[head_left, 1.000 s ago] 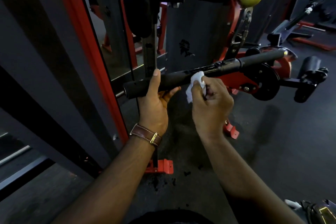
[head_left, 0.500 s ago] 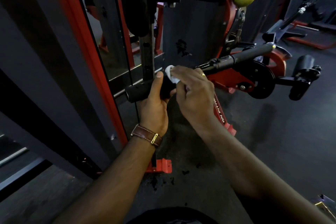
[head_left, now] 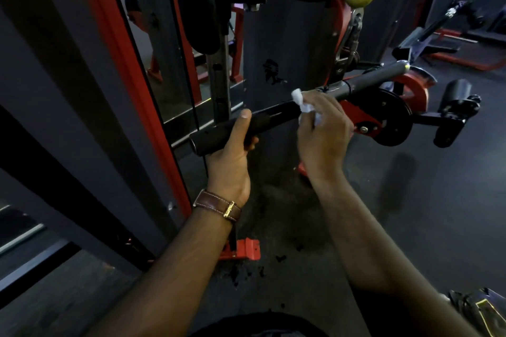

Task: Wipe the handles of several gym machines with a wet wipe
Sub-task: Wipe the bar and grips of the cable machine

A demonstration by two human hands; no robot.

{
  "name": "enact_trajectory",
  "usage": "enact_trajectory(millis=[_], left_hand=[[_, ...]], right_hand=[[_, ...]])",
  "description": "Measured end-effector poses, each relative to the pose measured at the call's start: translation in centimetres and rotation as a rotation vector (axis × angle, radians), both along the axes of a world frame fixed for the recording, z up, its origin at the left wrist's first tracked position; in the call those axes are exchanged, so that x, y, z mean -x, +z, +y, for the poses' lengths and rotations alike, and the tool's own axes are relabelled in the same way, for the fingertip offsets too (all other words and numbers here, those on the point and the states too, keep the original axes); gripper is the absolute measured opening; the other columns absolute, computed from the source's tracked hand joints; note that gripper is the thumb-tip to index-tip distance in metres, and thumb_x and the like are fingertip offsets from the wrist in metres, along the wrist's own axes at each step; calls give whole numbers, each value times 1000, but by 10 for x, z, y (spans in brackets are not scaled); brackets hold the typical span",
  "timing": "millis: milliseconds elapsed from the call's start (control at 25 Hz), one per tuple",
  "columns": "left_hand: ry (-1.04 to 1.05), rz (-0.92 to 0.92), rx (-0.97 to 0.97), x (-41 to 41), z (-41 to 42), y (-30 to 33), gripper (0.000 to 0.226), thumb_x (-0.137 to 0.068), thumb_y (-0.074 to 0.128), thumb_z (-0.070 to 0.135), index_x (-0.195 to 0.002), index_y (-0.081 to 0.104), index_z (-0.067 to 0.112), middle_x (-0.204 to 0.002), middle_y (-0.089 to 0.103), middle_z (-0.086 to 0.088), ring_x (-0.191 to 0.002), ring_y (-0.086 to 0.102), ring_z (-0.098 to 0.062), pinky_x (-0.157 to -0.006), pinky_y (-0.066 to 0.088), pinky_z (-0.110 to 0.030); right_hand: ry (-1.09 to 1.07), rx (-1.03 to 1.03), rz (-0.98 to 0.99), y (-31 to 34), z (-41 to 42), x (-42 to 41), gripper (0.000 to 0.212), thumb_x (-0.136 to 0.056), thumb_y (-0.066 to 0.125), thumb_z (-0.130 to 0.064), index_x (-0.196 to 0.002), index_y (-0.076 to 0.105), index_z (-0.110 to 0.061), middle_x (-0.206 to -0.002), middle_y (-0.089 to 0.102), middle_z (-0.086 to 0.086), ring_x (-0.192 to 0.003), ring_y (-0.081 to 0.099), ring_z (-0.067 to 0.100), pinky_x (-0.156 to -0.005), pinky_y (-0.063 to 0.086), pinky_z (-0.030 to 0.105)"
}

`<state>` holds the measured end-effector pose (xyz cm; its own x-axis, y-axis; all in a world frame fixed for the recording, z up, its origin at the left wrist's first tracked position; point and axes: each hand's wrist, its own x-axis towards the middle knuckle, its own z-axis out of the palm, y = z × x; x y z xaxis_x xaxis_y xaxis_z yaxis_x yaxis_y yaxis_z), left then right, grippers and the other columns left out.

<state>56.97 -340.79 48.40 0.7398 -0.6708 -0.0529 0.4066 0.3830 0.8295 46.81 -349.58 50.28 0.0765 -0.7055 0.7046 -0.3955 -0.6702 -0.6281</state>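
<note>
There is one long black bar handle [head_left: 276, 115], one crumpled white wet wipe [head_left: 302, 102], and two bare hands. The left hand [head_left: 232, 156] curls round the fat black foam grip near the bar's near left end, thumb up along the front, and the right hand [head_left: 324, 128] is wrapped over the middle of the bar with the wipe pinched under its fingers, pressed on the bar. The bar lies almost flat, its long way running from the lower left up to the far right, where its grey end points toward a red and black machine wheel [head_left: 388, 115].
</note>
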Motion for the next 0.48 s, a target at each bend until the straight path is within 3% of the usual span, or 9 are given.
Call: enact_trajectory(millis=[80, 160, 280, 400, 480], left_hand=[[11, 10, -7, 0, 0, -1, 36, -71, 82, 30, -101, 71, 14, -101, 75, 1, -99, 70, -15, -77, 54, -30], [-19, 0, 8, -3, 3, -1, 37, -76, 81, 25, -107, 70, 8, -107, 75, -6, -104, 71, -21, -85, 57, -37], [-12, -2, 36, -7, 9, -1, 25, -89, 71, 22, -108, 67, 7, -101, 73, -10, -84, 71, -18, -73, 56, -29], [5, -52, 22, -8, 17, -2, 39, -93, 64, 30, -116, 63, -1, -105, 71, -25, -74, 65, -20, -61, 51, -23], [28, -111, 29, -10, 20, -5, 49, -88, 70, 31, -121, 61, -4, -108, 71, -24, -82, 67, -25, -65, 53, -26]], right_hand=[[46, -161, -139, -10, 26, -7, 19, -90, 61, -1, -105, 66, -11, -107, 61, -6, -96, 60, 6, -81, 51, 24], [267, -439, -363, -13, 53, -19, 18, -90, 63, -1, -104, 62, -11, -94, 63, -13, -84, 62, 2, -73, 51, 20], [337, -800, -774, -8, 42, -23, 18, -89, 64, 0, -102, 66, -12, -96, 71, 5, -85, 69, 19, -79, 58, 34], [318, -1111, -1178, 6, 18, -23, 16, -91, 59, 6, -101, 66, -5, -88, 71, 10, -75, 70, 17, -72, 58, 26], [415, -1262, -1276, 9, 20, -28, 15, -94, 54, 6, -92, 63, -5, -76, 65, 7, -62, 63, 11, -60, 52, 19]])
